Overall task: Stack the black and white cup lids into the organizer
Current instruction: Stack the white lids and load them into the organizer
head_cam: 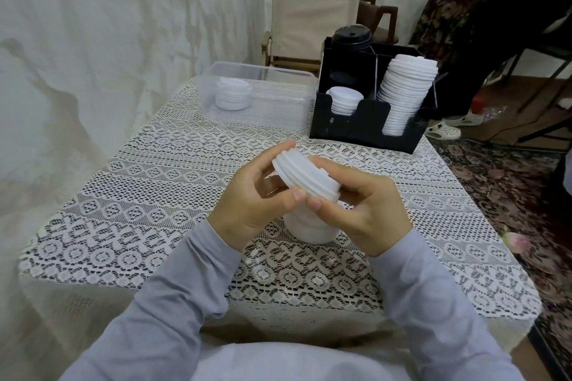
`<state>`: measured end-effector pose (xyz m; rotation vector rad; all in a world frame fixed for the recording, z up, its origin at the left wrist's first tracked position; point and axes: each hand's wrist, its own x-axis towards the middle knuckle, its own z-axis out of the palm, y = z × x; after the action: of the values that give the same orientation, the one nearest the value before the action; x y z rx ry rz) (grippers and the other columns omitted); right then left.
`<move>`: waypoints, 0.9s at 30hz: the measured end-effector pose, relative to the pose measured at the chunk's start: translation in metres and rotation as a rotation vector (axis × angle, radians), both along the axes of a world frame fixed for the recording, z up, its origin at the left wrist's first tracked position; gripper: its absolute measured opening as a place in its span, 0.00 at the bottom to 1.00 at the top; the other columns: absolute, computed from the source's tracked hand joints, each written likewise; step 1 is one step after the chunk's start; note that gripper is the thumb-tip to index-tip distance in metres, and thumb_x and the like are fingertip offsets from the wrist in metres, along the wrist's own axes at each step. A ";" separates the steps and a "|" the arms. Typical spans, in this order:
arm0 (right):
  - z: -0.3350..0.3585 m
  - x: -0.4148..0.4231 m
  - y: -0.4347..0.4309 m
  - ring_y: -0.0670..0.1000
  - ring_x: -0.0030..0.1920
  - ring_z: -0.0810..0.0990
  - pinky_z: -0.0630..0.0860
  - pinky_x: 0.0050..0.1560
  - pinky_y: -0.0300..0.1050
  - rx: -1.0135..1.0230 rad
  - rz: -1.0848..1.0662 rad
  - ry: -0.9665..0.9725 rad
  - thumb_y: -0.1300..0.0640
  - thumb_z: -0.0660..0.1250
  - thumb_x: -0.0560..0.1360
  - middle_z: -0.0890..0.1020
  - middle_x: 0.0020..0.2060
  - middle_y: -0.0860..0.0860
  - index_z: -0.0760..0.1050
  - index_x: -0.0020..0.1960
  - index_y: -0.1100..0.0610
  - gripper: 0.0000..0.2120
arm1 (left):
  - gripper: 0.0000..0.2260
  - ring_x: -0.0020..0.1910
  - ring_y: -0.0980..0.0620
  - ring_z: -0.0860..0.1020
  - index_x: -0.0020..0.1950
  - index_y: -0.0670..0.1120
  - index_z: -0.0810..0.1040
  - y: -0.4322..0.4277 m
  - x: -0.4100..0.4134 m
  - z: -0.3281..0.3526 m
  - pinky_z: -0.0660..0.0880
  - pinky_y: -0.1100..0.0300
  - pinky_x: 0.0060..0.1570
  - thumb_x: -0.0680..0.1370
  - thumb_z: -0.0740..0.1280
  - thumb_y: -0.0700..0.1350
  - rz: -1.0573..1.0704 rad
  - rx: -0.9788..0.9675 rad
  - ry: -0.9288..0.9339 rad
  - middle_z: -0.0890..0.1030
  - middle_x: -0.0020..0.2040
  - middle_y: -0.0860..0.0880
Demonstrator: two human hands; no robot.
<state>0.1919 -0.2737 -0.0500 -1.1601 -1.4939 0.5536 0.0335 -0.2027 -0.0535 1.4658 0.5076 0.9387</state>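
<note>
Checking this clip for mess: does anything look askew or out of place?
Yes: the tall white lid stack in the organizer's front right slot leans rightward instead of standing straight. Nothing looks spilled or damaged.

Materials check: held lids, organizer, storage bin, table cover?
Held lids: likely thin moulded plastic, matte white, with ridged rims.
Organizer: looks like black acrylic or similar, with glossy flat panels.
Storage bin: clear plastic, with see-through walls.
Table cover: white lace fabric, with an openwork pattern.
</note>
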 end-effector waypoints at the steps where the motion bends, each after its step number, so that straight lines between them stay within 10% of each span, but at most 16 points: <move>1: 0.001 0.000 0.000 0.48 0.60 0.79 0.76 0.60 0.53 -0.007 0.008 0.008 0.46 0.72 0.65 0.81 0.57 0.51 0.76 0.60 0.48 0.24 | 0.34 0.53 0.57 0.80 0.65 0.47 0.70 0.000 0.000 0.000 0.75 0.65 0.48 0.60 0.73 0.47 0.000 0.005 0.003 0.79 0.55 0.50; 27: 0.001 -0.001 0.003 0.46 0.51 0.82 0.76 0.48 0.37 0.026 0.018 0.208 0.51 0.71 0.63 0.84 0.50 0.48 0.78 0.55 0.50 0.21 | 0.35 0.58 0.58 0.77 0.67 0.49 0.65 -0.002 0.002 -0.002 0.74 0.64 0.52 0.61 0.71 0.47 -0.030 0.085 0.025 0.74 0.61 0.48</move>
<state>0.1908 -0.2705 -0.0494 -1.0369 -1.3304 0.6452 0.0352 -0.2046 -0.0551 1.5597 0.4676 0.9290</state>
